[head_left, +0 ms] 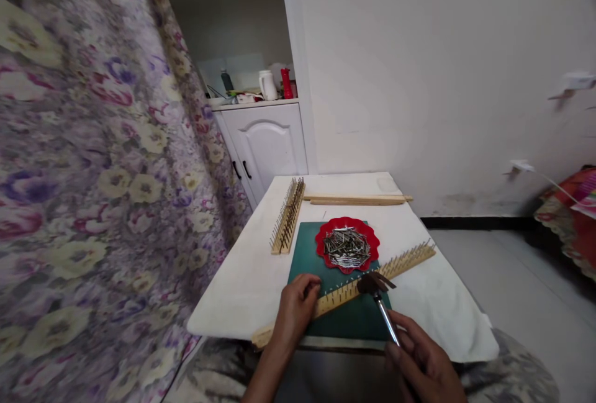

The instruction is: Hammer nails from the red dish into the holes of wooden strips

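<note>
My right hand is wrapped round the metal handle of a claw hammer, whose dark head is over a wooden strip. Rows of upright nails stand along the strip, which lies slanted across a green mat. At the strip's near left part, my left hand rests with its fingers curled together; whatever they pinch is hidden. Just beyond the strip, a red scalloped dish holds a heap of loose nails.
A second nail-studded wooden strip lies on the left of the white-covered table. Bare wooden strips lie along the far edge. A floral curtain hangs to the left; a white cabinet stands behind.
</note>
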{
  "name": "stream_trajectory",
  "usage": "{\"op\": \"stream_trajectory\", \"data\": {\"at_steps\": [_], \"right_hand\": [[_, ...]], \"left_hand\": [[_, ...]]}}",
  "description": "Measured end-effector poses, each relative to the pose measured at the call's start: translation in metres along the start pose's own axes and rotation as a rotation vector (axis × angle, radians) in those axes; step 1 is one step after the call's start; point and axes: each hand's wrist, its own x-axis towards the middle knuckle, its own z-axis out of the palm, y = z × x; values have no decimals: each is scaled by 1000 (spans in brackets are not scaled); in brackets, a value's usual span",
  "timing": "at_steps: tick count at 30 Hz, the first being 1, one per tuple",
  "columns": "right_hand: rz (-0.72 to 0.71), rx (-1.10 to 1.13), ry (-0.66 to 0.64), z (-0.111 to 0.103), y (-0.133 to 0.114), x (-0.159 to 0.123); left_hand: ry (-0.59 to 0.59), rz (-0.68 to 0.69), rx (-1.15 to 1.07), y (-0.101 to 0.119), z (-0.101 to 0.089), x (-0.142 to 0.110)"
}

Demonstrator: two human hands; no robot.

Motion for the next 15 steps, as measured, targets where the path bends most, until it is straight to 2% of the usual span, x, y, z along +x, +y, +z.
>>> {"op": "stream_trajectory", "data": {"at_steps": [3,6,10,15], "right_hand": [[8,35,50,-10,5,0],[-7,36,71,-14,8,2],[-8,47,89,-14,11,3],[-23,154,112,-13,14,4]], "left_hand": [[-58,81,102,12,-2,25],[-130,122,310,26,4,55],[-226,74,569,36,21,88],[-247,1,649,33,39,111]]}}
